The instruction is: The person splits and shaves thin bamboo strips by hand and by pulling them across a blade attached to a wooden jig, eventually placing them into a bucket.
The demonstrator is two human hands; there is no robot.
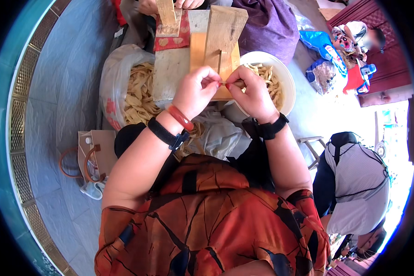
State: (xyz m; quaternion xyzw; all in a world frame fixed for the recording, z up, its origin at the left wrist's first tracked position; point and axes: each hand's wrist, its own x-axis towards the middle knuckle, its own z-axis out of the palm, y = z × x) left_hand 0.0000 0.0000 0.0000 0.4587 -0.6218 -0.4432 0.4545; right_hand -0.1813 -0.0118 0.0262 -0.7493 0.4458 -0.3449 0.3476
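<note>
My left hand [198, 92] and my right hand [254, 95] meet at the near end of a wooden stand, thumb and forefinger pinched on each. Between the fingertips is a small, thin, pale piece [223, 83], too small to name. Just beyond it rises an upright wooden board [225, 30] with a dark narrow slit or blade low down, fixed on a flat wooden base [198, 48]. Beside my right hand, a white tub [288, 92] holds pale yellowish strips [273, 83]. Left of the stand, more such strips [140, 94] fill a clear plastic bag [110, 87].
Across the worktable [170, 76], another person's hands [188, 3] are by a second wooden stand [167, 14] on a red cloth. A purple sack [271, 27] is at the far right. A handbag [101, 147] stands on the left floor. Other people sit at the right.
</note>
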